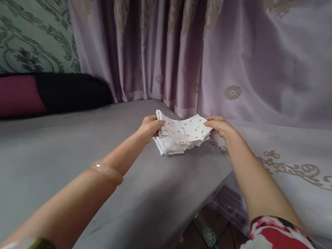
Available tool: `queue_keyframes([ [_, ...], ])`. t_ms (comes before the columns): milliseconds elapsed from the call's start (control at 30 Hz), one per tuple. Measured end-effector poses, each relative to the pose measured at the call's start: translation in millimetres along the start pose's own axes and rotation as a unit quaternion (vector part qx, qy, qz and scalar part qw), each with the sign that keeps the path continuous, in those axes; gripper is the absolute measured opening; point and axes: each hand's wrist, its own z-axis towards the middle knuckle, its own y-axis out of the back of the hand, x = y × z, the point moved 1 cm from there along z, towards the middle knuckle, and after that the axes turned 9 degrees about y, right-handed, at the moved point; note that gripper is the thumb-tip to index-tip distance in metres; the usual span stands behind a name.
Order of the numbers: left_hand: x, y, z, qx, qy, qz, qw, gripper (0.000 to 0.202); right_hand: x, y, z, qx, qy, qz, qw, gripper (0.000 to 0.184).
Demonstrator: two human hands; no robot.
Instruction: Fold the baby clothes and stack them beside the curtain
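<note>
A small folded white cloth point(181, 135) with tiny coloured specks lies at the far corner of a grey bed surface point(53, 166). My left hand point(149, 127) is closed on the cloth's left edge. My right hand point(220, 126) pinches its upper right corner. Both arms reach far forward; a pale bangle point(107, 170) sits on my left forearm. The cloth looks layered, with folded edges showing along its bottom.
Mauve curtains point(196, 50) with gold motifs hang right behind the cloth and drape down on the right. A maroon and black bolster point(33, 94) lies at the back left against patterned green wallpaper point(23, 15). Tiled floor point(205, 238) shows beside the bed edge.
</note>
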Motion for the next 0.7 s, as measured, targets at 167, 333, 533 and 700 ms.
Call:
queue_keyframes([
  [167,23.1,-17.8,20.7,0.003,0.003,-0.054,0.999,0.023,-5.1,8.2,18.8,-0.023,0.046,-0.036,0.998,0.029],
  [333,42.0,-19.9,29.2,-0.007,0.009,-0.083,0.996,0.031,-10.2,11.1,37.9,-0.033,0.062,-0.044,0.997,0.031],
  [533,60.3,-19.5,34.0,-0.004,0.028,-0.098,0.995,0.033,-20.5,12.0,59.1,-0.034,0.088,-0.046,0.994,0.031],
  [700,79.1,-18.6,39.1,-0.022,0.055,-0.044,0.997,0.026,-55.2,3.6,72.6,-0.026,0.111,-0.111,0.987,0.033],
])
